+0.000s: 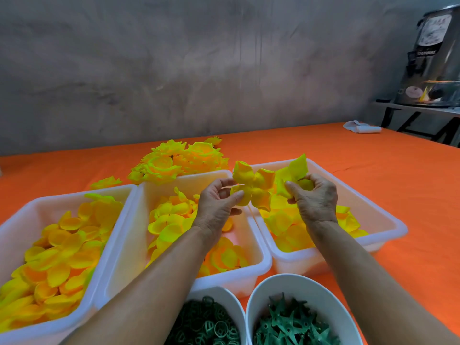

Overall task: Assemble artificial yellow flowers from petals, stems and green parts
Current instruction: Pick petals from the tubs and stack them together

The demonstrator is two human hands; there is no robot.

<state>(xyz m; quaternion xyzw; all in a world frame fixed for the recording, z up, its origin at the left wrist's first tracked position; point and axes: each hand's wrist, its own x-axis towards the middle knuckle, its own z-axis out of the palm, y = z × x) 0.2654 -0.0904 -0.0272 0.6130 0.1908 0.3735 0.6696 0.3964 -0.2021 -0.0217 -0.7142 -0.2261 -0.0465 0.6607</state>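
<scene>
Left hand: the left hand pinches a half-made yellow flower by its lower petals, with its fingers curled round them.
Right hand: the right hand grips a loose yellow petal piece, just beside the flower.
Hands: close together, each one holding its own thing, above the white bins.
Under the hands: the middle bin and the right bin, both with yellow petals inside.
Left of the hands: a third bin full of petals.
Behind the hands: a pile of finished flowers on the orange desk.
Near the arms: a bowl of green rings and a bowl of green star parts.
</scene>
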